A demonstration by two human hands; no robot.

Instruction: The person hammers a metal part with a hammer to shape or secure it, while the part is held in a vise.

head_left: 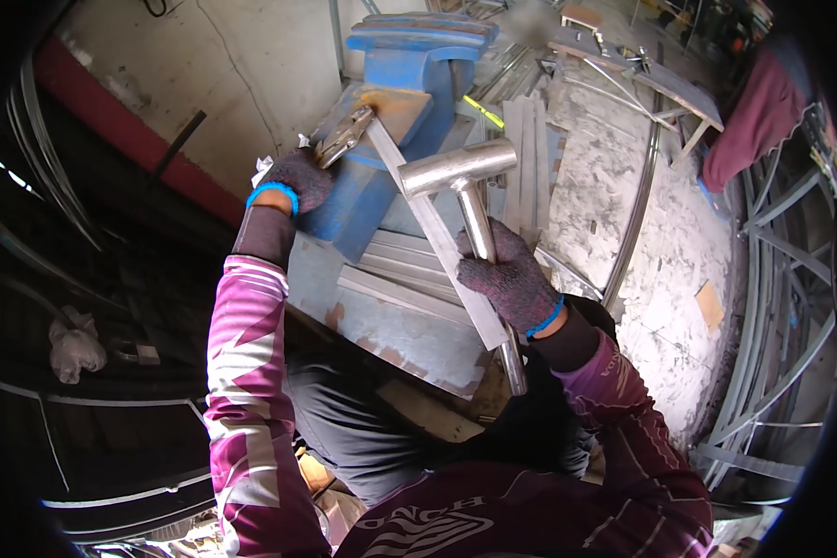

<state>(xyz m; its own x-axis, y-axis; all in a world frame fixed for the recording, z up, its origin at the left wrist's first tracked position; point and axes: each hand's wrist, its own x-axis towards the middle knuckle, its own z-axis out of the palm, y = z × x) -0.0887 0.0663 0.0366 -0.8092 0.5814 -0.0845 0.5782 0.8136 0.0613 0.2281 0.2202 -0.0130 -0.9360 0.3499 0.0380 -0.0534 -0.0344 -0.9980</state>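
My left hand [299, 180], in a dark knit glove with a blue cuff, is closed around locking pliers [346, 137]. Their jaws grip the upper end of a flat metal bar [432, 226], which slants down towards my lap. A metal hammer [458, 168] with a cylindrical head and a pipe-like handle is in my gloved right hand [507, 276], its fingers wrapped around the handle. The hammer head crosses over the bar, and my right fingertips overlap the bar's edge. Beyond the pliers stands a blue bench vise [411, 82] with a rusty flat top surface.
Several flat bars [405, 279] lie on the metal plate [381, 335] before me, and more strips [528, 158] lie beyond. A yellow-green strip [484, 112] sits beside the vise. At right are a wooden bench [679, 88], metal frames [790, 242] and another person's maroon clothing [758, 112].
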